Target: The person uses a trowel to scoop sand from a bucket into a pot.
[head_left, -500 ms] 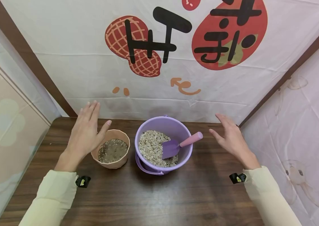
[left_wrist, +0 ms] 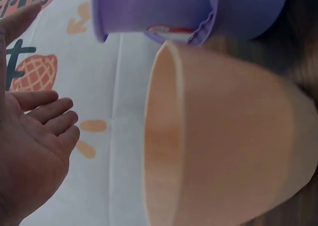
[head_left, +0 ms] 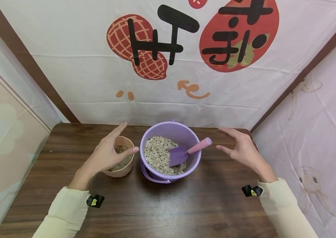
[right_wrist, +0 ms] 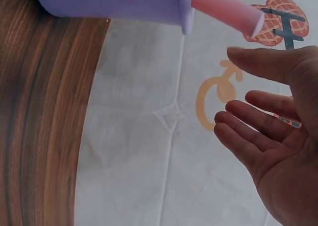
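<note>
A purple bucket (head_left: 192, 167) stands mid-table in the head view, partly filled with pale, speckled grit (head_left: 159, 153). Leaning in it is a small shovel with a purple blade (head_left: 178, 156) and pink handle (head_left: 200, 145). My left hand (head_left: 106, 152) hovers over a peach plant pot (head_left: 123, 172), fingers extended and thumb apart, hiding part of the brown, soil-like contents. In the left wrist view that hand (left_wrist: 37, 146) is apart from the pot (left_wrist: 233, 136). My right hand (head_left: 245, 152) is held in the air right of the bucket, palm inward, holding nothing; the shovel handle (right_wrist: 228, 10) is nearby.
The dark wooden table (head_left: 168, 211) meets a white printed cloth (head_left: 84, 76) at its back edge. More printed cloth (head_left: 319, 142) closes the right side, and another panel (head_left: 4, 132) the left. The bucket's purple handle (head_left: 153, 178) hangs down in front.
My left hand has moved right and lower, with its fingers turned toward the bucket, and now covers more of the pot. The right hand has shifted slightly downward. Pot, bucket and shovel stay put.
</note>
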Available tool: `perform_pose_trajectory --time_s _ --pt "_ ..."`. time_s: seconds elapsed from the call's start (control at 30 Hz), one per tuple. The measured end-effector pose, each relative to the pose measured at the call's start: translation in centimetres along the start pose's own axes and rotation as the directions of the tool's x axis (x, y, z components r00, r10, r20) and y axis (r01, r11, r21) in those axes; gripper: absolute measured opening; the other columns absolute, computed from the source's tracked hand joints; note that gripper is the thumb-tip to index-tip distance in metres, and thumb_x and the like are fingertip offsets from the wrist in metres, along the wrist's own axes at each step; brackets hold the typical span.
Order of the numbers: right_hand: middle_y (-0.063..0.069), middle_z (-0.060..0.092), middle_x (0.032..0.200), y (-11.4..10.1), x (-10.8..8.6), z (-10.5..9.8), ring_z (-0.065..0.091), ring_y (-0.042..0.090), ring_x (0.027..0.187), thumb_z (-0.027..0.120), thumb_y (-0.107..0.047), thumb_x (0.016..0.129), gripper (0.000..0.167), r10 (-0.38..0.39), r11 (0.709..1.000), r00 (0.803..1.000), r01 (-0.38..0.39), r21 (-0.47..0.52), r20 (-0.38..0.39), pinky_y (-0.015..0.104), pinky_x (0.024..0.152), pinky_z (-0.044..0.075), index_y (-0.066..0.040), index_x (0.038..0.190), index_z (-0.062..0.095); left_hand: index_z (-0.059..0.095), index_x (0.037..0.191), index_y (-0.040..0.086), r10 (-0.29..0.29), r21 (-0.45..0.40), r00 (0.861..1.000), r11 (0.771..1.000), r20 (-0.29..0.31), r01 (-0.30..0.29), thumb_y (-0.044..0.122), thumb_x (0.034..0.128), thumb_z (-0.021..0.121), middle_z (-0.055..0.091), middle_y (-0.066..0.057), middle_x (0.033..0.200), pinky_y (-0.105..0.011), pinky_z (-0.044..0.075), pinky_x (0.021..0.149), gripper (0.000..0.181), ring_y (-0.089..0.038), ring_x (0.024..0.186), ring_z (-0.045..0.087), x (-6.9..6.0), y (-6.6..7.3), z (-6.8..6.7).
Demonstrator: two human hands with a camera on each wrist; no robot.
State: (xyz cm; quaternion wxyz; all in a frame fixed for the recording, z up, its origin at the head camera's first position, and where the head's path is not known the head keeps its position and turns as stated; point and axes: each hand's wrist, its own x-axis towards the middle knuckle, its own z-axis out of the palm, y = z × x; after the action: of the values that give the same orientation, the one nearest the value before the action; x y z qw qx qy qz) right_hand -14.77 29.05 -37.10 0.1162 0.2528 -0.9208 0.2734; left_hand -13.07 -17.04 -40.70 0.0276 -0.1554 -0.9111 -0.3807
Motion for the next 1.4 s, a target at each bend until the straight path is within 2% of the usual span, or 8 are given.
perform_pose_trajectory --time_s 0.03,0.17,0.37,0.57,0.67,0.83,1.17,1.4 --pt "0.010 0.069 0.128 -0.2 0.0 0.0 0.064 0.030 0.119 0.090 -0.012 0.077 0.063 0.004 1.000 1.000 -0.004 0.004 0.008 0.050 0.097 0.051 -0.006 0.134 0.065 0.026 0.163 0.019 0.005 0.006 1.000 1.000 0.005 -0.005 0.053 0.0849 0.079 0.045 -0.010 0.156 -0.059 0.032 0.114 0.100 -0.035 0.147 0.034 -0.1 0.1 0.3" --pt "0.008 0.068 0.130 -0.8 0.0 -0.2 0.063 0.027 0.121 0.092 -0.017 0.075 0.067 0.013 1.000 0.999 -0.014 0.025 0.038 0.047 0.099 0.051 -0.009 0.136 0.064 0.027 0.162 0.017 0.027 -0.041 0.999 0.999 0.039 -0.025 0.052 0.0801 0.083 0.053 -0.010 0.148 -0.055 0.033 0.115 0.105 -0.033 0.144 0.038 -0.3 0.2 1.7" --pt "0.006 0.067 0.132 -1.4 -0.1 -0.3 0.062 0.028 0.123 0.093 -0.023 0.075 0.071 0.012 0.998 0.997 -0.017 0.063 0.072 0.048 0.101 0.050 -0.012 0.138 0.063 0.023 0.163 0.016 0.045 -0.171 0.993 0.985 0.107 -0.026 0.051 0.0679 0.093 0.027 -0.017 0.164 -0.058 0.031 0.116 0.123 -0.036 0.147 0.031 -0.3 0.4 3.5" --pt "0.005 0.065 0.134 -1.7 0.1 -0.2 0.060 0.028 0.124 0.093 -0.025 0.075 0.074 0.016 0.996 0.994 -0.026 0.085 0.112 0.049 0.102 0.049 -0.013 0.140 0.062 0.016 0.164 0.012 0.065 -0.206 0.989 0.978 0.135 -0.036 0.051 0.0556 0.098 0.024 -0.017 0.164 -0.056 0.032 0.115 0.142 -0.033 0.141 0.036 -0.1 0.5 4.7" --pt "0.003 0.065 0.135 -2.0 0.4 -0.1 0.060 0.029 0.125 0.094 -0.024 0.073 0.076 0.020 0.995 0.991 -0.033 0.098 0.132 0.048 0.103 0.048 -0.014 0.140 0.061 0.013 0.164 0.010 0.067 -0.224 0.988 0.974 0.139 -0.034 0.050 0.0524 0.100 0.020 -0.018 0.166 -0.056 0.029 0.117 0.147 -0.033 0.144 0.032 0.1 0.4 5.1" --pt "0.002 0.064 0.136 -2.5 0.9 -0.1 0.060 0.028 0.125 0.094 -0.027 0.073 0.078 0.010 0.994 0.985 -0.029 0.110 0.172 0.047 0.103 0.049 -0.015 0.142 0.061 0.010 0.165 0.016 0.048 -0.237 0.987 0.971 0.154 -0.010 0.053 0.0504 0.100 0.013 -0.016 0.168 -0.057 0.024 0.120 0.150 -0.033 0.151 0.018 0.2 0.3 5.7" --pt "0.004 0.064 0.137 -3.0 2.2 0.6 0.059 0.023 0.126 0.094 -0.029 0.073 0.079 -0.020 0.996 0.967 -0.003 0.090 0.255 0.045 0.103 0.050 -0.010 0.142 0.060 0.012 0.164 0.015 0.084 -0.288 0.987 0.957 0.141 -0.040 0.051 0.0504 0.101 0.019 -0.014 0.167 -0.056 0.022 0.120 0.149 -0.030 0.151 0.020 0.6 0.3 6.0" --pt "0.000 0.071 0.123 -2.9 3.3 1.5 0.064 0.019 0.117 0.094 -0.029 0.073 0.073 -0.043 0.996 0.954 0.018 0.088 0.295 0.043 0.099 0.053 -0.007 0.136 0.064 0.013 0.164 0.015 0.084 -0.294 0.986 0.955 0.141 -0.039 0.050 0.0503 0.101 0.019 -0.014 0.167 -0.055 0.022 0.120 0.148 -0.028 0.151 0.020 0.6 0.3 6.0"
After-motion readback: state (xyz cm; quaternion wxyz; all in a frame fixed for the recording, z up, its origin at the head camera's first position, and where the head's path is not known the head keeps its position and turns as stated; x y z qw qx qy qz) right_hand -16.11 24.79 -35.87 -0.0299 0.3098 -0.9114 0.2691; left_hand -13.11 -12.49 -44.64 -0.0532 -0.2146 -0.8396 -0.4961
